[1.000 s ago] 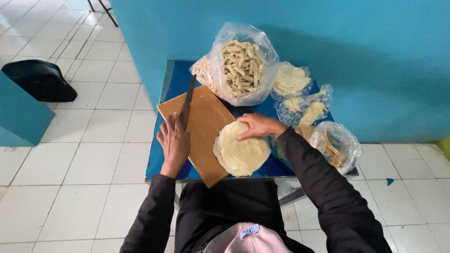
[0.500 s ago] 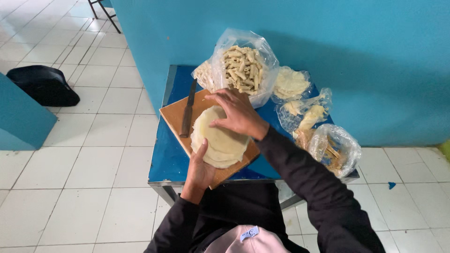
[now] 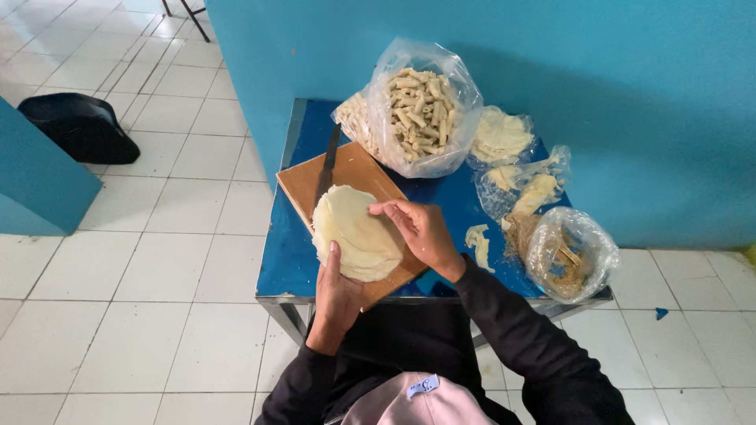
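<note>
A stack of thin, pale round wrappers (image 3: 354, 234) is being steadied on a wooden cutting board (image 3: 346, 177) — left hand (image 3: 340, 293) cupping the near edge, right hand (image 3: 423, 233) pressing flat with fingers spread. They look soft, floppy and tear-prone — best lifted by the edges.

A clear bag of rolled sticks (image 3: 421, 110) sits beyond the hands, crumb bag (image 3: 568, 256) to their right, black bag (image 3: 79, 126) far left on the floor.
</note>
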`<state>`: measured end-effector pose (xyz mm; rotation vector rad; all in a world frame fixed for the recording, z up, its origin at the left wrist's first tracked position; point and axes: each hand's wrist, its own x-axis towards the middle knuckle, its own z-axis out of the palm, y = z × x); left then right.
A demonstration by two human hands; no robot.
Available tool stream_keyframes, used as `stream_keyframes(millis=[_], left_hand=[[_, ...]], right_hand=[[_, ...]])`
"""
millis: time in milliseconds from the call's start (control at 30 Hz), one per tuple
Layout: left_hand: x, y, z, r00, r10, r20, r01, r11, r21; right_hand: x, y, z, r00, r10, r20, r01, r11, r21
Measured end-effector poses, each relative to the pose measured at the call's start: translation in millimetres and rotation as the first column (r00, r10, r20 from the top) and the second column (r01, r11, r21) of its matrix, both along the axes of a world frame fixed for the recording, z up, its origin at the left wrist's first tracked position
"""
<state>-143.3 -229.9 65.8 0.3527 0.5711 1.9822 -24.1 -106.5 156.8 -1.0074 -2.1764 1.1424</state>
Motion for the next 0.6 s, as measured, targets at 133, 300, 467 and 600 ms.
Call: stream_keyframes(millis=[133, 300, 467, 600], left_hand=[[3.2, -2.2, -5.2, 0.996, 0.029, -0.085, -0.029, 1.0, -0.001], [7.2, -9.9, -8.3, 0.981, 0.027, -0.191, -0.052, 0.991, -0.124], [-3.3, -34.4, 6.9, 0.761, 0.102, -0.641, -0.25, 0.957, -0.144], [-8.5, -46.6, 19.8, 1.0, 0.021, -0.021, -0.023, 0.997, -0.078]], right_hand=[[-7.7, -22.2, -6.5, 0.921, 0.357, -0.153, -0.107, 0.612, 0.783], [-8.4, -17.8, -47.1, 0.932, 0.257, -0.255, -0.051, 0.791, 0.609], [-0.2, 45.7, -73.5, 0.604, -0.022, -0.797, -0.502, 0.766, -0.402], [2.7, 56.1, -89.4, 0.659, -0.354, -0.664, -0.573, 0.336, -0.747]])
